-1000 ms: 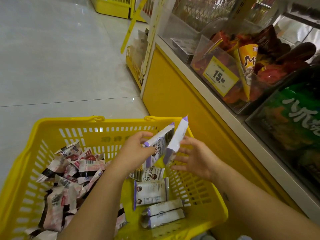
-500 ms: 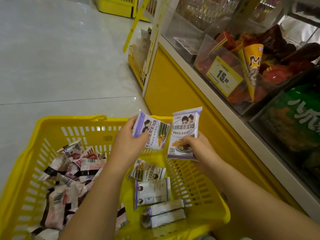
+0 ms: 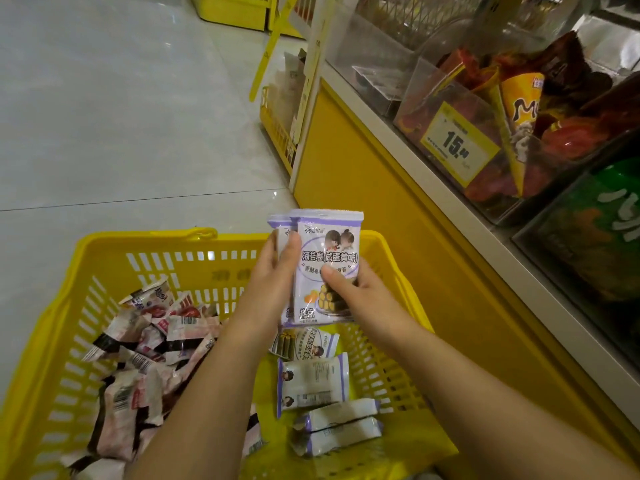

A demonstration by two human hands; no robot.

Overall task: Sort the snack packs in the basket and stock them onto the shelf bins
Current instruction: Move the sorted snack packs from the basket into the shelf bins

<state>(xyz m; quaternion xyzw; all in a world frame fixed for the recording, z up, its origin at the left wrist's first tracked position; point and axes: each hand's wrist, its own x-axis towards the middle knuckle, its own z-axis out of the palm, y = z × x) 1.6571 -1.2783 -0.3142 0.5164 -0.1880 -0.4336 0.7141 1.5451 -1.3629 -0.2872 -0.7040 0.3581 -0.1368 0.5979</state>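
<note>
Purple-and-white snack packs (image 3: pixel 329 244), two stacked together, are standing upright over the far right rim of the yellow basket (image 3: pixel 138 237). The left hand (image 3: pixel 273 278) is pinching their left edge, and the right hand (image 3: pixel 363 296) is clasping the lower right corner in its grip (thumb lying across the print). Loose purple packs (image 3: pixel 311 382) are lying on the basket's right side and pink packs (image 3: pixel 145 348) are heaping on its left. Clear shelf bins (image 3: pixel 426 88) are crowding the right, while bare floor (image 3: pixel 121 116) is lying open to the left
</note>
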